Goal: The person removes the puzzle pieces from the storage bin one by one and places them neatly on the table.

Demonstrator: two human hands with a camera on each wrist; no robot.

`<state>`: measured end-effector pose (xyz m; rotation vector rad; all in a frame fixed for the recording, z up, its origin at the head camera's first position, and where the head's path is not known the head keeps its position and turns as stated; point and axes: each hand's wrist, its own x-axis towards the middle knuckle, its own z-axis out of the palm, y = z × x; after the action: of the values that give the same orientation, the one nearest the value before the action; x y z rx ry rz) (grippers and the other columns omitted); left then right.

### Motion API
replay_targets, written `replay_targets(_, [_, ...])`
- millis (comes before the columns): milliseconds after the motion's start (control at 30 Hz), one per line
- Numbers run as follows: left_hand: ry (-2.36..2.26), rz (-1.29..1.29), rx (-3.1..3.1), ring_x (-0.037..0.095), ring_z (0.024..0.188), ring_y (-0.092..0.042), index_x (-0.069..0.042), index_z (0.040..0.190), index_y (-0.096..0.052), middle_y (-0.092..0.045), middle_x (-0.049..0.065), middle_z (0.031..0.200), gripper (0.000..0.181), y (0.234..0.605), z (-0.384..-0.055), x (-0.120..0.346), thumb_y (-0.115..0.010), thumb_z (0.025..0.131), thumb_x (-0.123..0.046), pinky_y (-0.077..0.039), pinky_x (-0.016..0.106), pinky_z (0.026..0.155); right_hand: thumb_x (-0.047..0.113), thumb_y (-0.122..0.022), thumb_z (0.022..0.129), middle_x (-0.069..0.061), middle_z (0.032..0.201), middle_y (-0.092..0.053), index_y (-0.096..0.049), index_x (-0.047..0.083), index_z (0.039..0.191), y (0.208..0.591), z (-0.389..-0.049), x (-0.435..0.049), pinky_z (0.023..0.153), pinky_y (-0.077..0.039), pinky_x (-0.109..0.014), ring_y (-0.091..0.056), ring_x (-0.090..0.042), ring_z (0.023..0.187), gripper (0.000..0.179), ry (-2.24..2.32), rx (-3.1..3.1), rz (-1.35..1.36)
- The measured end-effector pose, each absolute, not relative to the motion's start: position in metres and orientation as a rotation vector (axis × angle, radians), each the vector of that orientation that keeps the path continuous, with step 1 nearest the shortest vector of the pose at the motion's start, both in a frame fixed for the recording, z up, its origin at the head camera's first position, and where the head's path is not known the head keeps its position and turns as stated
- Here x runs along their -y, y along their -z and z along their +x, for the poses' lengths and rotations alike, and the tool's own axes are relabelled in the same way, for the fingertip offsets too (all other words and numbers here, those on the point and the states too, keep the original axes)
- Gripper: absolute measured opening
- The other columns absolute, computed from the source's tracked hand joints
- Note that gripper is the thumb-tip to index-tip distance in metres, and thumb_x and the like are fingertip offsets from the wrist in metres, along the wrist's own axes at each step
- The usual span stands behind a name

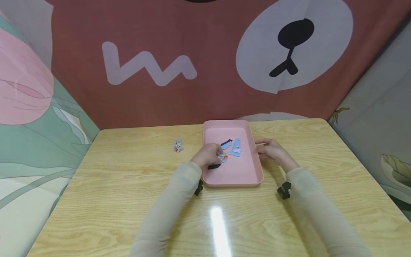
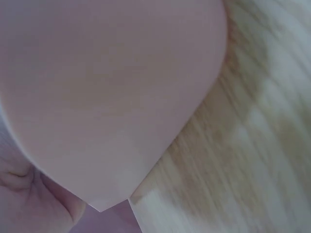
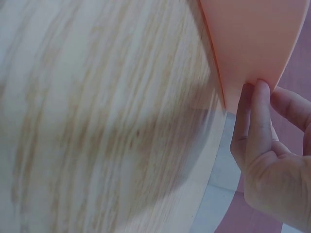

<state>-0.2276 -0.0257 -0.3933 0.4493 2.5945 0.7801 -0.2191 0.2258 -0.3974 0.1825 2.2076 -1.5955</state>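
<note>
My left hand [image 1: 207, 154] reaches over the near-left wall of a pink tray [image 1: 236, 176]. Its curled fingertips pinch a multicoloured flat piece [image 1: 223, 156] low over the tray floor, and the hand hides part of it. Just below the hand lies a black-edged piece [image 1: 214, 166]. Farther in are a blue-and-black piece [image 1: 226, 144] and some light-blue pieces [image 1: 236, 147]. On the right, my right hand [image 1: 271, 149] touches the outside of the tray wall. In the right wrist view its nearly straight fingers [image 3: 260, 116] rest against that wall near the rim.
Another multicoloured piece [image 1: 178, 145] lies on the wooden table [image 1: 135, 171] left of the tray. A red-brown printed cloth [image 1: 154, 103] hangs along the table's back edge, with printed hangings at both sides.
</note>
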Motion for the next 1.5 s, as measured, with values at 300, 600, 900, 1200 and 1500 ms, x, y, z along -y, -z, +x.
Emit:
replay_targets(300, [-0.668,0.512,-2.622,0.017,0.091,-0.054,-0.005,0.119,-0.063,-0.065,0.006,0.099,0.042,0.396,-0.225,0.022,-0.076,0.079,-0.009,-0.049,0.029,0.090,0.008,-0.055,0.093,0.007,0.088,-0.060,-0.035,-0.009,0.140,0.398,-0.220,-0.225,0.072,-0.055,-0.015,-0.059,0.004,0.072,0.054,1.551,-2.232,0.186])
replay_targets(600, [-0.770,0.543,-2.582,0.013,0.085,-0.050,-0.003,0.122,-0.060,-0.060,0.003,0.091,0.047,0.398,-0.226,0.023,-0.076,0.078,-0.003,-0.046,0.022,0.078,0.009,-0.054,0.093,0.000,0.098,-0.061,-0.035,-0.008,0.140,0.397,-0.219,-0.224,0.077,-0.056,-0.017,-0.058,0.004,0.075,0.054,1.532,-2.244,0.189])
replay_targets(900, [-0.893,0.559,-2.535,0.019,0.096,-0.061,-0.003,0.115,-0.064,-0.069,0.011,0.104,0.037,0.394,-0.225,0.027,-0.071,0.079,0.004,-0.053,0.022,0.080,0.008,-0.054,0.093,0.000,0.096,-0.061,-0.035,-0.010,0.139,0.394,-0.218,-0.224,0.075,-0.055,-0.016,-0.058,0.003,0.075,0.053,1.550,-2.238,0.196])
replay_targets(1200, [-1.026,0.554,-2.481,0.018,0.093,-0.061,-0.006,0.114,-0.065,-0.068,0.010,0.105,0.033,0.396,-0.224,0.032,-0.068,0.083,0.002,-0.052,0.021,0.071,0.006,-0.055,0.092,0.009,0.085,-0.062,-0.034,-0.011,0.139,0.395,-0.217,-0.224,0.073,-0.055,-0.016,-0.059,0.004,0.073,0.054,1.589,-2.213,0.172])
replay_targets(1500, [-1.337,0.478,-2.396,0.022,0.083,-0.064,-0.003,0.116,-0.061,-0.063,0.015,0.108,0.034,0.385,-0.220,0.046,-0.066,0.084,0.005,-0.060,0.035,0.060,0.007,-0.054,0.093,0.005,0.090,-0.060,-0.036,-0.009,0.139,0.397,-0.219,-0.224,0.072,-0.055,-0.014,-0.059,0.003,0.074,0.052,1.571,-2.221,0.194])
